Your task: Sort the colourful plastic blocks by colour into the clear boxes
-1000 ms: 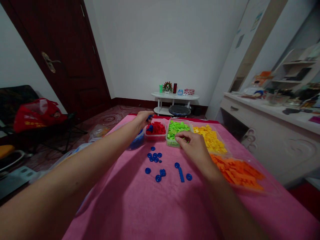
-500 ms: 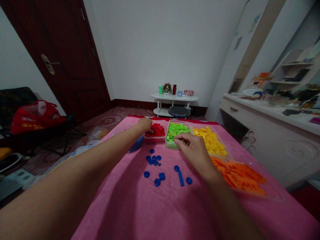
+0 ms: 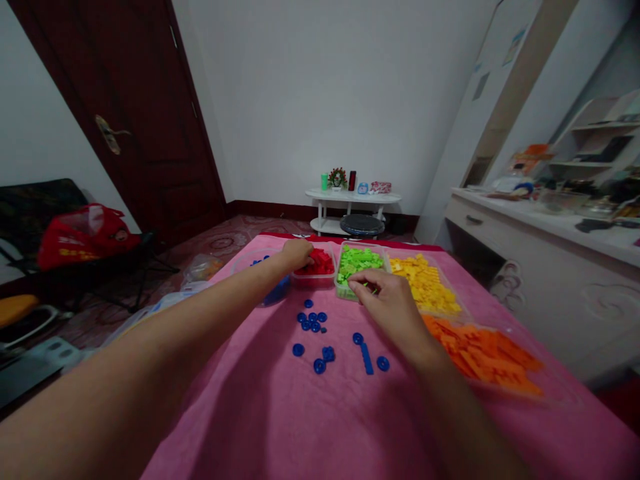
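Note:
My left hand reaches over the near-left side of a clear tub of red building blocks. Its fingers are bent down together at the blocks; the tips and anything in them are hidden. Just in front of the tub of green building blocks, my right hand is closed, thumb against fingers, with a bit of green showing between them. On the cloth between my arms lie several blue wheel-like discs, a knobbed blue piece and a long blue strip.
Left of the red tub, partly behind my left forearm, is a clear container of blue pieces. Yellow blocks and orange blocks fill trays at the right. A pink cloth covers the table; a white cabinet stands beyond its right side.
The whole view has shifted slightly, so things appear a little further right. My left hand stays at the red blocks with its fingers slightly turned; my right hand is almost unmoved.

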Tool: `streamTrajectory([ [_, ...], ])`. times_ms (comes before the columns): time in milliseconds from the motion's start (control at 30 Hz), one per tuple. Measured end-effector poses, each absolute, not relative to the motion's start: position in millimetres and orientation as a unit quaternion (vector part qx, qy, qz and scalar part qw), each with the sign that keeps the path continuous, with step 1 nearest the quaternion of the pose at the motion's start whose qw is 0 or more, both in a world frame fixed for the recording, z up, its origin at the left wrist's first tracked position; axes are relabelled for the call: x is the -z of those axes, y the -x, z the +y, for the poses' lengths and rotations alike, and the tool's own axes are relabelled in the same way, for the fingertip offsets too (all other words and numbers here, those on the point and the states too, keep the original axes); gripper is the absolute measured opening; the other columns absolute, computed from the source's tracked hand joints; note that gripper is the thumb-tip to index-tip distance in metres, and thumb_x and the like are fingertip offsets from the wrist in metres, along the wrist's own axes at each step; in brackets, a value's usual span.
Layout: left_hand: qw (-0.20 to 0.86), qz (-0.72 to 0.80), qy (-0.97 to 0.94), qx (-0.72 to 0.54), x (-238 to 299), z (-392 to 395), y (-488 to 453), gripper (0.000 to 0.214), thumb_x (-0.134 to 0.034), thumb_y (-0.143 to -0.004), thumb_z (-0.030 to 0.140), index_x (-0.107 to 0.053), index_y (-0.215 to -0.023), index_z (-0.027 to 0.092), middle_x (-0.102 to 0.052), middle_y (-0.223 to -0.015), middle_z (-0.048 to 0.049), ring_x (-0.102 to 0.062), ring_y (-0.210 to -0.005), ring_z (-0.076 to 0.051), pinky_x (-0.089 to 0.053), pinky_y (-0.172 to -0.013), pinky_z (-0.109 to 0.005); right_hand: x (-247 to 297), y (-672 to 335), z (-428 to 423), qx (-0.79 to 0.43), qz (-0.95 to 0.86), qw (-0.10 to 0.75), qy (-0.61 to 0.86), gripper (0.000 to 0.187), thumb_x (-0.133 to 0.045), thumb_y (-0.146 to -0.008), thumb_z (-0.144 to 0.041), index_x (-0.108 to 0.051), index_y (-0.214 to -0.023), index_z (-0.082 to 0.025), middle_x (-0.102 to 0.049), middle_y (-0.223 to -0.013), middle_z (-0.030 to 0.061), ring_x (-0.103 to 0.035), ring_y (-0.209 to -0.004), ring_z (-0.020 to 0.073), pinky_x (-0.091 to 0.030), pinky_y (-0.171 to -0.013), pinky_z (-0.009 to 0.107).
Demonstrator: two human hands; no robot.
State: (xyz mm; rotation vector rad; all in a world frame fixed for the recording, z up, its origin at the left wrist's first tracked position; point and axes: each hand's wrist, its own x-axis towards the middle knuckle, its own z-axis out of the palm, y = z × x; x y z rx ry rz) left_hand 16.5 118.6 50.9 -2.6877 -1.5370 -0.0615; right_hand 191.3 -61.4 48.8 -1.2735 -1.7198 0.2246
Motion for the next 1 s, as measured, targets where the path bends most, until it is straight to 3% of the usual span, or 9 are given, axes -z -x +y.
streamTrajectory([
  [133, 0.075, -0.527, 0.845, 0.036, -72.8, 121.7, 1.0, 0.037, -0.055, -0.082, 0.045, -0.069, -0.099, 0.015, -0.066, -0.106, -0.0166, -0.06, -0.103, -0.029, -0.045, -0.082, -0.033, -48.3, -191.9, -61.2, -0.081, -0.709, 0.474, 0.516, 0.016, -0.057, -0.08, -0.018, -0.072, -0.079, -0.021, -0.071, -0.079, 0.0023, -0.062, -0.07, 0.0145, -0.044, -0.063, 0.026],
  [267, 0.065, -0.55, 0.832, 0.02, -91.4, 131.8, 33.3, 0.041, -0.057, -0.077, 0.051, -0.073, -0.087, 0.014, -0.069, -0.09, -0.0138, -0.063, -0.088, -0.025, -0.045, -0.073, -0.028, -47.6, -192.3, -60.3, -0.083, -0.714, 0.467, 0.516, 0.016, -0.056, -0.08, -0.019, -0.072, -0.078, -0.021, -0.071, -0.077, 0.0019, -0.062, -0.067, 0.0142, -0.044, -0.062, 0.027],
  [400, -0.102, -0.583, 0.804, -0.056, -100.8, 134.0, 67.0, 0.03, -0.066, -0.071, 0.041, -0.074, -0.075, 0.012, -0.069, -0.074, -0.0113, -0.062, -0.069, -0.019, -0.045, -0.065, -0.026, -45.3, -190.7, -59.0, -0.083, -0.713, 0.465, 0.518, 0.015, -0.057, -0.079, -0.019, -0.072, -0.08, -0.022, -0.071, -0.079, 0.002, -0.063, -0.071, 0.0151, -0.044, -0.063, 0.027],
  [500, -0.189, -0.584, 0.784, -0.09, -105.1, 132.1, 79.4, 0.025, -0.068, -0.07, 0.037, -0.074, -0.079, 0.014, -0.071, -0.076, -0.0094, -0.061, -0.067, -0.016, -0.045, -0.06, -0.022, -43.9, -189.1, -58.4, -0.079, -0.718, 0.461, 0.515, 0.015, -0.057, -0.079, -0.019, -0.071, -0.079, -0.021, -0.071, -0.079, 0.0015, -0.063, -0.072, 0.015, -0.044, -0.065, 0.027],
  [567, -0.166, -0.568, 0.803, -0.063, -105.5, 132.5, 77.4, 0.026, -0.065, -0.072, 0.034, -0.074, -0.087, 0.015, -0.072, -0.082, -0.0081, -0.062, -0.071, -0.015, -0.044, -0.061, -0.02, -43.3, -188.3, -58.4, -0.08, -0.721, 0.457, 0.515, 0.015, -0.057, -0.08, -0.019, -0.071, -0.08, -0.021, -0.071, -0.08, 0.0013, -0.063, -0.072, 0.0147, -0.044, -0.065, 0.027],
  [667, -0.049, -0.526, 0.849, 0.002, -97.4, 134.7, 60.4, 0.03, -0.058, -0.079, 0.033, -0.072, -0.098, 0.015, -0.073, -0.09, -0.0073, -0.063, -0.077, -0.014, -0.042, -0.063, -0.018, -42.5, -188.1, -58.4, -0.08, -0.721, 0.453, 0.518, 0.016, -0.056, -0.08, -0.018, -0.072, -0.08, -0.022, -0.071, -0.08, 0.0011, -0.063, -0.073, 0.0147, -0.044, -0.066, 0.027],
  [767, 0.02, -0.482, 0.876, 0.006, -79.5, 134.0, 36.0, 0.029, -0.057, -0.079, 0.035, -0.072, -0.099, 0.02, -0.072, -0.096, -0.0046, -0.063, -0.083, -0.015, -0.042, -0.07, -0.02, -41.6, -188.4, -58.6, -0.078, -0.721, 0.448, 0.523, 0.016, -0.056, -0.08, -0.018, -0.072, -0.081, -0.022, -0.071, -0.08, 0.0017, -0.063, -0.073, 0.0151, -0.045, -0.067, 0.028],
  [1000, 0.119, -0.469, 0.875, -0.024, -47.7, 125.5, 0.1, 0.026, -0.061, -0.076, 0.036, -0.074, -0.087, 0.016, -0.069, -0.1, -0.0163, -0.054, -0.104, -0.031, -0.029, -0.093, -0.045, -38.6, -187.7, -58.2, -0.075, -0.727, 0.437, 0.524, 0.016, -0.055, -0.081, -0.019, -0.071, -0.082, -0.022, -0.071, -0.083, 0.002, -0.062, -0.075, 0.0158, -0.046, -0.07, 0.029],
])
